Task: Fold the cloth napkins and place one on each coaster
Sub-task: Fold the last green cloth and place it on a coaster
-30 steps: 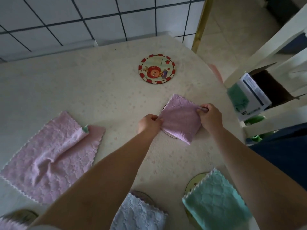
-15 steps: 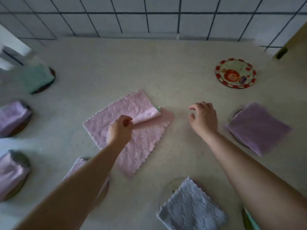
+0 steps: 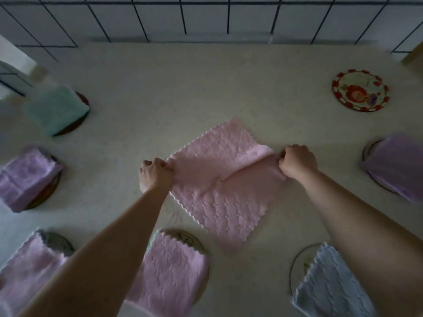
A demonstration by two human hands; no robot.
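Note:
A pink napkin (image 3: pixel 225 179) lies spread on the table's middle, its right corner turned over. My left hand (image 3: pixel 154 173) pinches its left corner and my right hand (image 3: pixel 297 161) pinches the turned-over right corner. A bare round coaster (image 3: pixel 360 93) with a red rim and a cartoon picture sits at the far right. Folded napkins lie on other coasters: a purple one (image 3: pixel 398 165) at the right, a white one (image 3: pixel 329 291) at the near right, a pink one (image 3: pixel 170 266) near the middle front.
More folded napkins on coasters line the left: a green one (image 3: pixel 57 108), a purple one (image 3: pixel 25 177) and a pink one (image 3: pixel 27 268). A tiled wall (image 3: pixel 206 17) runs behind the table. A white chair part (image 3: pixel 13 65) shows at the far left.
The view has swung left from the purple napkin. Both hands left that napkin, moved to the pink one and now pinch its left and right corners.

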